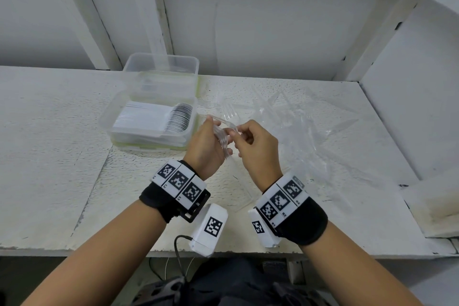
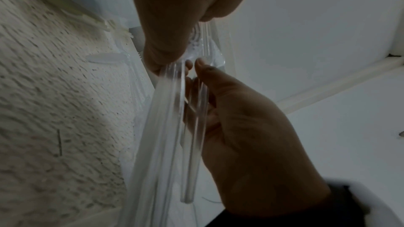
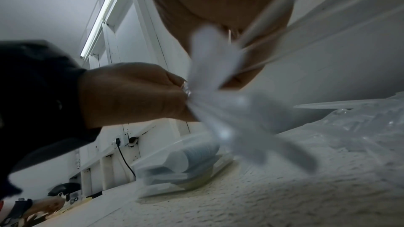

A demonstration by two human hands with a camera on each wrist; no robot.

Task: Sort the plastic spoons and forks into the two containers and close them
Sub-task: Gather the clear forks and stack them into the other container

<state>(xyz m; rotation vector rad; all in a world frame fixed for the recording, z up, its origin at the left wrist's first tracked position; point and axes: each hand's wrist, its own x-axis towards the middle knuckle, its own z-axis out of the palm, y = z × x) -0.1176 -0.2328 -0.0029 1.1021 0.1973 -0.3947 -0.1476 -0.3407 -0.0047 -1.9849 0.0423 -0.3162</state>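
My left hand (image 1: 216,137) grips a bundle of clear plastic forks (image 1: 223,140) above the white table, handles fanning out below the fist (image 2: 166,127). My right hand (image 1: 238,131) meets it from the right and pinches one clear fork (image 1: 224,123) at the top of the bundle. The near clear container (image 1: 109,117) holds a neat row of white spoons (image 1: 173,118). Behind it stands a second clear container (image 1: 196,62); what it holds is hard to make out. In the right wrist view the bundle (image 3: 218,103) is blurred.
A loose pile of clear cutlery (image 1: 298,117) lies on the table to the right of my hands, also seen in the right wrist view (image 3: 360,118). A clear lid (image 1: 238,196) lies flat near the front edge. White wall panels close the back and right.
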